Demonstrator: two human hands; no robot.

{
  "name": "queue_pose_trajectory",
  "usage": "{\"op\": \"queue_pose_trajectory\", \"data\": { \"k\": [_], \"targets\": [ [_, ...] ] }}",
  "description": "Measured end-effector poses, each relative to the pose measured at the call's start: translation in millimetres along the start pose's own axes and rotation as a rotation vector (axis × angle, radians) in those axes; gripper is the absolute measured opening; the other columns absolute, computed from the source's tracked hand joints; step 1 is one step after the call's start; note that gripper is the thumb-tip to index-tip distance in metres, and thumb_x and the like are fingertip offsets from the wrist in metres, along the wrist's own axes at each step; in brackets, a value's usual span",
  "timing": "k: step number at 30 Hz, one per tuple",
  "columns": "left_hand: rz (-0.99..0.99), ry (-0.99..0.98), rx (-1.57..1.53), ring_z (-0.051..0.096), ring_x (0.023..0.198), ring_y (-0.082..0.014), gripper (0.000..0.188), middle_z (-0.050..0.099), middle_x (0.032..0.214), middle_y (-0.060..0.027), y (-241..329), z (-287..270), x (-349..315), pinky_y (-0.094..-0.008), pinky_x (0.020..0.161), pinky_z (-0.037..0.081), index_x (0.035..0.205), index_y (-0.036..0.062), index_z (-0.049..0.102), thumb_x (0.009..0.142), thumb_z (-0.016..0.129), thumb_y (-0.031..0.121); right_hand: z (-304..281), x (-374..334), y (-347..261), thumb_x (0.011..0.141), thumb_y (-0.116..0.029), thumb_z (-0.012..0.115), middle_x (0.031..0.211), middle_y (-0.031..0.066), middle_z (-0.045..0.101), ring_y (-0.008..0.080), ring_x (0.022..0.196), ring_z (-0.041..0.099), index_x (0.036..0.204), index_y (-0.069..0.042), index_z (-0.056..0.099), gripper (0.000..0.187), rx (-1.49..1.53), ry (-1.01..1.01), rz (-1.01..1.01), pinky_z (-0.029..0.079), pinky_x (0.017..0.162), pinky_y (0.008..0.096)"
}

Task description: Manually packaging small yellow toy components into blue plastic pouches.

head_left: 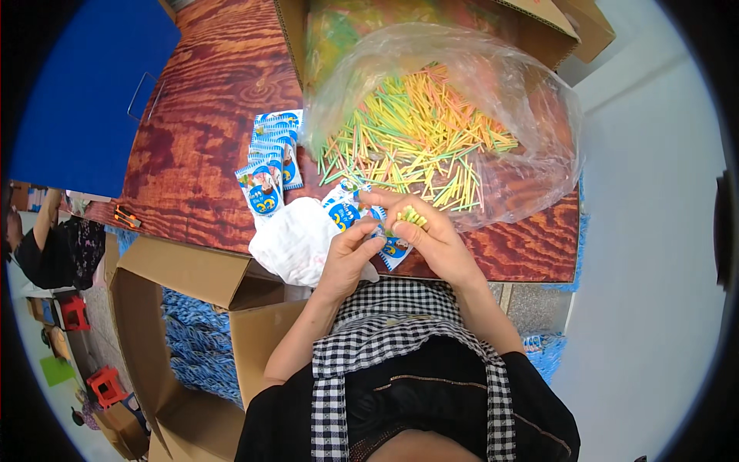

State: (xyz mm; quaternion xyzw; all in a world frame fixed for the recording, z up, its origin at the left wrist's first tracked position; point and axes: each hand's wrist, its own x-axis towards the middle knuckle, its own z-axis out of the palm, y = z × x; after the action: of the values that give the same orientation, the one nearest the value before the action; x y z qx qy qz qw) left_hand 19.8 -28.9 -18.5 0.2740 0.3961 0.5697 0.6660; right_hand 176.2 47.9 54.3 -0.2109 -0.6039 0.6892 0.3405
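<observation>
My right hand (pixel 431 235) is closed around a small bundle of yellow-green sticks (pixel 412 216), their cut ends showing above the fingers. Close beside it, my left hand (pixel 350 258) pinches at the edge of a small blue-and-white packet (pixel 396 251), partly hidden under both hands. Another such packet (pixel 342 209) lies just beyond my left fingers. Against my left wrist rests a crumpled white cloth or bag (pixel 296 242). Loose yellow, green and orange sticks (pixel 427 131) are heaped in front of my hands on a spread clear plastic bag (pixel 550 131).
An overlapping row of blue-and-white packets (pixel 265 185) lies left on the red wood-patterned table (pixel 208 100). Behind the heap stands a cardboard box (pixel 531 19). An open carton (pixel 146 369) with blue woven material sits lower left; a utility knife (pixel 127 218) lies by the table edge.
</observation>
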Motion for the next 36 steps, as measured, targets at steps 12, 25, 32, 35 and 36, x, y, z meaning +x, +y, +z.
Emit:
{"op": "queue_pose_trajectory", "data": {
  "k": [12,25,32,35,36],
  "targets": [
    [0.111,0.014,-0.059,0.055,0.1,-0.0116,0.021,0.057,0.109,-0.0034,9,6,2,-0.0248,0.089,0.043,0.107,-0.001,0.063,0.086,0.061,-0.002,0,-11,-32,0.076,0.001,0.065,0.113,0.011,0.059,0.0218,0.105,0.055,0.111,-0.002,0.055,0.036,-0.403,0.226,0.094,0.043,0.091,0.0333],
    [0.188,0.0,0.281,0.06,0.101,-0.0191,0.026,0.064,0.104,-0.0114,16,-12,-2,-0.0303,0.088,0.048,0.106,-0.0027,0.063,0.081,0.06,-0.007,-48,3,24,0.083,-0.005,0.062,0.084,0.0093,0.054,0.0228,0.074,0.058,0.091,-0.003,0.059,0.009,-0.868,0.347,0.058,0.046,0.063,0.0335],
    [0.329,-0.159,0.325,0.055,0.113,-0.0254,0.033,0.062,0.112,-0.015,33,-6,-6,-0.0367,0.1,0.042,0.102,-0.0033,0.066,0.071,0.055,-0.01,-67,16,44,0.083,-0.007,0.057,0.091,0.0119,0.054,0.0324,0.08,0.059,0.092,-0.005,0.056,0.009,-1.382,0.399,-0.082,0.048,0.065,0.0401],
    [0.349,-0.178,0.362,0.055,0.113,-0.0256,0.034,0.062,0.112,-0.0152,34,-4,-6,-0.0369,0.1,0.042,0.101,-0.0036,0.066,0.07,0.052,-0.01,-70,17,38,0.082,-0.005,0.059,0.091,0.0118,0.055,0.0311,0.078,0.059,0.091,-0.005,0.056,0.009,-1.356,0.369,-0.172,0.048,0.065,0.0379],
    [0.346,-0.178,0.362,0.055,0.113,-0.0256,0.034,0.062,0.112,-0.0152,35,-4,-6,-0.0369,0.1,0.042,0.101,-0.0036,0.066,0.07,0.052,-0.01,-71,17,35,0.083,-0.003,0.059,0.09,0.0112,0.057,0.0281,0.077,0.059,0.09,-0.005,0.056,0.007,-1.312,0.418,-0.295,0.049,0.065,0.0357]
  ]
}}
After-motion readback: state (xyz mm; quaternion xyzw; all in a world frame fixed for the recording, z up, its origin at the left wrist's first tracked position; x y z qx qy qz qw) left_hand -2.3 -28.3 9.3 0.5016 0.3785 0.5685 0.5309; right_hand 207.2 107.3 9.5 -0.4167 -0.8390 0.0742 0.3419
